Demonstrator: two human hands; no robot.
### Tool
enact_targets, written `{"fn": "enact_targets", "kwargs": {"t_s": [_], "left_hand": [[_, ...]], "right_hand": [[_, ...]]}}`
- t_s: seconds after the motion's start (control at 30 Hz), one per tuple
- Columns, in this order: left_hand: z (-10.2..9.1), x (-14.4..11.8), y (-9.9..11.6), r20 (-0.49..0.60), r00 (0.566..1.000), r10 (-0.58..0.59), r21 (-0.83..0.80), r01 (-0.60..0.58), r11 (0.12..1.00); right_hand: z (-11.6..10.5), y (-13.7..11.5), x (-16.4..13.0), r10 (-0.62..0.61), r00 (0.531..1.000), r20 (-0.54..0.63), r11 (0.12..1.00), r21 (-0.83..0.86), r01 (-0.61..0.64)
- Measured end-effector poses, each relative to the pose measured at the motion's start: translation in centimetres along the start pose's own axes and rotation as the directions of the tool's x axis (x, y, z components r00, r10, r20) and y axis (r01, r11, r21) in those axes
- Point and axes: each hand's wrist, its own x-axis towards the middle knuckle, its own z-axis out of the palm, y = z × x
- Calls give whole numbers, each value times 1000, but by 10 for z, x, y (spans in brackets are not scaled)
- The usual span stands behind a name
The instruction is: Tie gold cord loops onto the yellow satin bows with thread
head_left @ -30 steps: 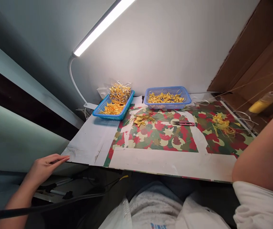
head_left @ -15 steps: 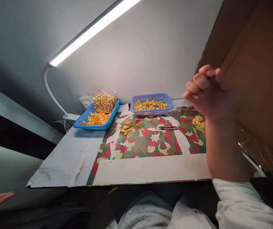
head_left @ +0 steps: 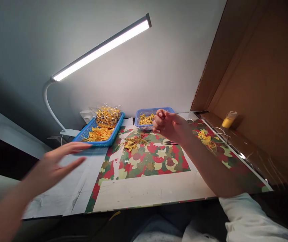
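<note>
My left hand (head_left: 55, 163) reaches in over the white left part of the table, its fingers and thumb stretched apart with nothing between them. It is nearest to the blue basket (head_left: 116, 132) of yellow star-like pieces and a clear bag of yellow and silver bits. My right hand (head_left: 168, 125) hovers above the patterned sheet, fingers curled closed; whatever they may hold is hidden. Behind it stands a paler blue basket (head_left: 140, 111) of gold pieces, partly covered. A pile of yellow pieces with thin stems (head_left: 131, 144) lies between the hands. Thread snips (head_left: 170, 143) show partly beside my right wrist.
A lit lamp (head_left: 101, 50) on a bent neck arches over the table's back left. Cardboard (head_left: 259, 84) walls off the right side, where a spool of yellow thread (head_left: 228, 120) stands. A yellow tangle (head_left: 206, 138) lies on the sheet's right part.
My left hand has come in from the lower left edge to above the table. My right hand has moved left and down, still curled. The view has tilted up slightly.
</note>
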Motion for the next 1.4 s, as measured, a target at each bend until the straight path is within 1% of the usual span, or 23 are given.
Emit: {"fn": "enact_targets", "kwargs": {"t_s": [0.03, 0.07, 0.13, 0.17, 0.2, 0.23, 0.3, 0.37, 0.43, 0.53, 0.6, 0.67, 0.73, 0.8, 0.9, 1.0, 1.07, 1.13, 1.17, 1.2, 1.27, 1.3, 1.4], "left_hand": [[18, 18, 25, 60, 997, 47, -177, -36, 984], [37, 34, 52, 111, 988, 105, -351, -60, 934], [75, 63, 105, 195, 959, 206, -642, -34, 766], [91, 74, 127, 201, 958, 204, -735, 10, 677], [104, 82, 143, 190, 965, 179, -811, 52, 583], [114, 89, 153, 172, 971, 168, -838, 55, 543], [124, 98, 159, 148, 979, 138, -873, 64, 484], [124, 102, 153, 137, 984, 117, -884, 68, 463], [117, 103, 144, 132, 987, 96, -886, 74, 458], [103, 101, 134, 102, 993, 63, -874, 59, 482], [95, 99, 130, 70, 997, 40, -859, 39, 510], [88, 99, 125, 47, 999, 23, -845, 28, 534], [81, 98, 120, 38, 999, 9, -837, 27, 547], [73, 98, 117, 32, 999, -1, -833, 27, 553], [60, 97, 113, 23, 999, -39, -821, 41, 569], [47, 92, 105, 11, 997, -77, -796, 55, 602], [41, 87, 94, 24, 998, -52, -745, 53, 665], [39, 80, 80, 120, 993, 16, -653, 67, 755], [39, 76, 71, 215, 975, 50, -599, 92, 795], [41, 71, 63, 322, 944, 68, -547, 127, 827], [44, 58, 46, 488, 871, 51, -470, 213, 857], [45, 51, 38, 515, 857, 28, -458, 248, 854], [42, 29, 20, 513, 858, 3, -436, 258, 862]], "right_hand": [[1, 2, 0, 3, 1000, -1, 1000, -5, -3], [2, 5, 0, 6, 1000, -2, 1000, -8, -6], [3, 9, 0, 15, 1000, -13, 1000, -7, -15], [2, 11, 0, 15, 999, -31, 1000, -4, -15], [0, 12, 0, 7, 998, -59, 1000, -1, -7], [-4, 13, 1, -8, 996, -93, 1000, 0, 8], [-13, 15, 2, -33, 986, -162, 999, -4, 33], [-24, 17, 4, -6, 981, -192, 1000, -7, 5], [-32, 22, 4, 80, 981, -175, 996, -8, -83], [-31, 35, 4, 261, 964, -49, 965, -7, -262], [-22, 42, 2, 388, 919, 72, 921, -14, -388], [-13, 46, 1, 489, 860, 147, 871, -33, -489], [-7, 49, 0, 548, 821, 164, 835, -48, -548], [-7, 50, 0, 554, 807, 206, 829, -48, -557], [-13, 52, 0, 505, 809, 301, 857, -64, -512], [-20, 51, 2, 409, 881, 236, 912, -140, -386], [-23, 45, 3, 345, 922, 176, 932, -176, -316], [-24, 36, 3, 304, 941, 150, 938, -219, -268], [-23, 30, 2, 266, 953, 142, 936, -275, -220], [-21, 23, 0, 208, 969, 134, 923, -354, -149], [-16, 9, -6, 49, 993, 110, 826, -563, 22], [-13, 2, -9, -34, 995, 98, 742, -665, 91], [-3, -16, -21, -180, 978, 104, 481, -858, 180]]}}
